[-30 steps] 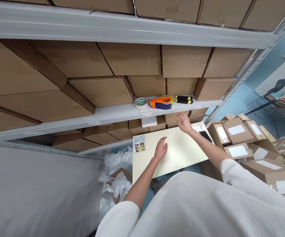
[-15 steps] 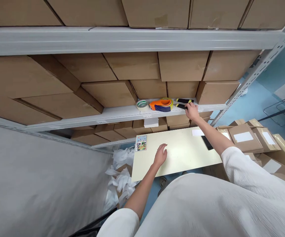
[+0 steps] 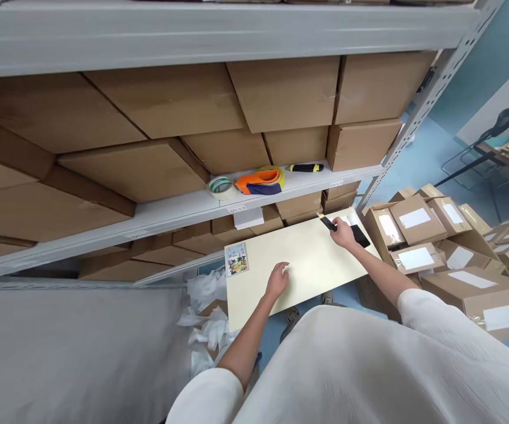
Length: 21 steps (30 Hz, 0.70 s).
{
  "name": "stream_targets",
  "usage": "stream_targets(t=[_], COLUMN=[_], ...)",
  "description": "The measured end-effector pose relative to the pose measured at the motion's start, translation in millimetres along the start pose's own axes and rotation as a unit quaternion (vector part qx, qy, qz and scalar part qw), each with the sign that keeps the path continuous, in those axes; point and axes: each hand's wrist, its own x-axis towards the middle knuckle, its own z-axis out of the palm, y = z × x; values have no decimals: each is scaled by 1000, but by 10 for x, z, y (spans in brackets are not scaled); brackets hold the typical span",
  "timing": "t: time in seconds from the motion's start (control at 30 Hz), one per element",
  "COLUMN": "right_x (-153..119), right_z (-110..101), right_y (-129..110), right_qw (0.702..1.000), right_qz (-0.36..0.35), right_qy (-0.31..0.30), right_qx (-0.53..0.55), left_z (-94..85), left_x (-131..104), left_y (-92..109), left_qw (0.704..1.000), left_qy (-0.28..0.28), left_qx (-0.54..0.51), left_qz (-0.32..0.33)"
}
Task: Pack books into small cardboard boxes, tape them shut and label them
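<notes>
My right hand is closed around a black and yellow utility knife, held over the right part of a cream tabletop. Near that hand lie a black flat object and a white paper. My left hand hovers over or rests on the middle of the tabletop, fingers loosely curved and nothing visible in them. A colourful printed card or booklet lies at the table's left end.
On the shelf are a tape roll, an orange and blue tape dispenser and a second utility knife. Cardboard boxes fill the rack. Labelled cartons are piled at right; white wrapping lies at left.
My right hand has taken one utility knife off the shelf and brought it down over the tabletop. The view has shifted; my left hand stays above the table.
</notes>
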Motion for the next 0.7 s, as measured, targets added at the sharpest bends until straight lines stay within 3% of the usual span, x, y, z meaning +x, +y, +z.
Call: stream_targets(t=[0.13,0.27,0.53,0.7], right_x=[-351,-483,-549,-599], right_z=[422,615,818,833], right_y=[525,840,1162,1164], right_qw=[992,984,980,979], right_qz=[103,142,139,136], right_qy=[-59,-91,-114,-112], right_qx=[-30,-56,-89,-100], left_z=[3,22,58,20], left_x=[-89,-204,-402,-447], left_y=[-78,-123,-107,-126], left_qw=[1000,999,998,997], left_qy=[-5,-11,-31,-37], left_qx=[9,16,26,34], left_qz=[-12,-33,-46,-56])
